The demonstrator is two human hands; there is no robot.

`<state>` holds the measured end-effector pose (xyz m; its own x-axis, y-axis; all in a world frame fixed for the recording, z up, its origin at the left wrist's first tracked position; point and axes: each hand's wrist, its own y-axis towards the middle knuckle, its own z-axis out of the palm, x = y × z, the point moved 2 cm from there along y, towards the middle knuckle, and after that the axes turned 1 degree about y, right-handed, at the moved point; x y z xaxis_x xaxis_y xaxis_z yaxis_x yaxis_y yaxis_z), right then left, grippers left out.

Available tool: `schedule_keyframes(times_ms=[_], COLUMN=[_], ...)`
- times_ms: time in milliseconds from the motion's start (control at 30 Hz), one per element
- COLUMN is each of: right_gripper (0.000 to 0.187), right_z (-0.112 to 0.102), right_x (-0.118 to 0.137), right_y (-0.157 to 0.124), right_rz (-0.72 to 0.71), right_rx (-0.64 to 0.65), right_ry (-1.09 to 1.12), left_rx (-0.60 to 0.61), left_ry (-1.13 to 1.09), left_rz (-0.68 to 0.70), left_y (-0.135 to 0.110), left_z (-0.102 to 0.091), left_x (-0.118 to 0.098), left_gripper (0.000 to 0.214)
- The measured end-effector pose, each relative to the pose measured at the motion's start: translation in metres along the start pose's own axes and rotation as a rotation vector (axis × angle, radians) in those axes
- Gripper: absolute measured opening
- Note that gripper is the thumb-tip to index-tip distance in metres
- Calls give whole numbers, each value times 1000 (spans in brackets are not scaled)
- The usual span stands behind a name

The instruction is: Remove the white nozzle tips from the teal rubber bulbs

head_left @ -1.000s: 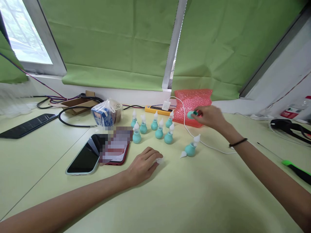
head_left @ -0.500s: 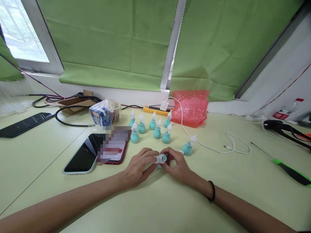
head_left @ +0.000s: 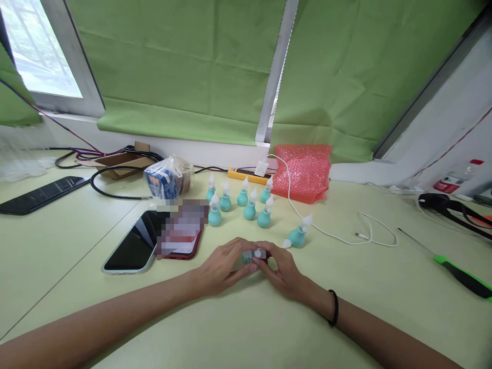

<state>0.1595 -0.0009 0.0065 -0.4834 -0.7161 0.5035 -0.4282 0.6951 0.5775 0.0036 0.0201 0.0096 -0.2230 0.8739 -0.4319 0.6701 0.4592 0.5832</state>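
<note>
Bulb (head_left: 246, 258), teal and small, is between the two hands, low over the near middle of the table (head_left: 307, 328), together with a clear part (head_left: 261, 254). Left hand (head_left: 223, 264) and right hand (head_left: 284, 269) both have fingers curled and closed upon this pair, their fingertips almost meeting; which hand bears which part, I cannot tell. Much of the teal body is covered by fingers. To the right, one tilted bulb (head_left: 297, 237) lies beside a loose white tip (head_left: 287, 244). Behind the hands, seven bulbs (head_left: 249, 210) stand upright, each with a white top. Farther out, the bottle (head_left: 455, 179) wears a red-and-white label, and the pack (head_left: 163, 184) is printed blue; both prints are too small for reading.
</note>
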Motion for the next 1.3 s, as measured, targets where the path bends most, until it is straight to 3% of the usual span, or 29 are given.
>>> schedule_keyframes(times_ms=[133, 200, 367, 467, 600, 767, 900, 1067, 1233, 1300], right_gripper=[14, 13, 10, 9, 13, 17, 16, 14, 24, 26], right_z=[-2, -2, -2, -3, -6, -10, -12, -13, -11, -10], right_x=[-2, -2, -1, -1, -1, -4, -4, -1, -1, -3], right_y=[1, 1, 1, 2, 2, 1, 1, 3, 6, 5], right_rz=[129, 161, 138, 129, 31, -109, -133, 22, 225, 330], right_rx=[-55, -82, -121, -149, -193, -51, 100, 211, 203, 260], right_ry=[84, 128, 141, 120, 49, -31, -65, 33, 266, 395], left_rx=[65, 35, -181, -226, -225, -169, -84, -48, -58, -52], left_ry=[23, 38, 99, 133, 127, 81, 76, 116, 162, 184], left_rz=[-108, -138, -157, -115, -97, -137, -179, -113, -36, 21], left_y=[0, -1, 2, 6, 7, 6, 7, 4, 3, 2], left_z=[4, 6, 0, -6, -9, -7, -4, 1, 4, 5], left_x=[2, 4, 6, 3, -1, -1, 3, 7, 10, 10], left_gripper=[53, 56, 30, 16, 16, 19, 18, 14, 13, 14])
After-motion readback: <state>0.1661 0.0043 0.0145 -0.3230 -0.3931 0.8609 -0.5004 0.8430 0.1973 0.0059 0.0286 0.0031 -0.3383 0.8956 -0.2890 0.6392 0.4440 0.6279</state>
